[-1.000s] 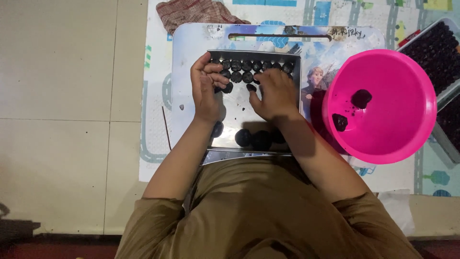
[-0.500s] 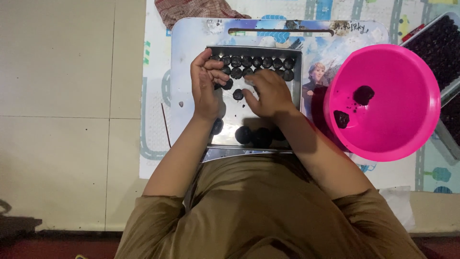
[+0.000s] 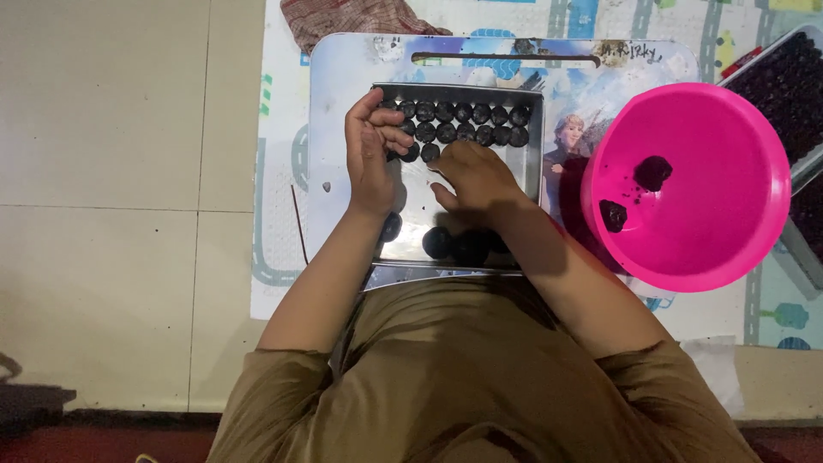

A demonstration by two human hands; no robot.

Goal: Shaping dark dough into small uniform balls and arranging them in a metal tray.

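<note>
A shallow metal tray (image 3: pixel 533 163) lies on a small picture-printed lap table (image 3: pixel 343 77) in front of me. Two rows of small dark balls (image 3: pixel 463 122) line the tray's far side, and a few bigger dark lumps (image 3: pixel 439 243) sit near its front edge. My left hand (image 3: pixel 369 154) rests on the tray's left rim with its fingers curled against the leftmost balls. My right hand (image 3: pixel 476 176) lies flat over the middle of the tray, its fingertips beside the last ball (image 3: pixel 429 153) of the second row.
A bright pink bowl (image 3: pixel 729 231) with two dark lumps stands to the right, touching the lap table. A second tray (image 3: pixel 793 81) packed with dark balls lies at the far right. A checked cloth (image 3: pixel 360 17) is behind the table. Everything sits on a play mat over pale floor tiles.
My right hand has slid left toward the rows. A loose ball from the tray's middle now sits at the end of the second row. My left hand has stayed put.
</note>
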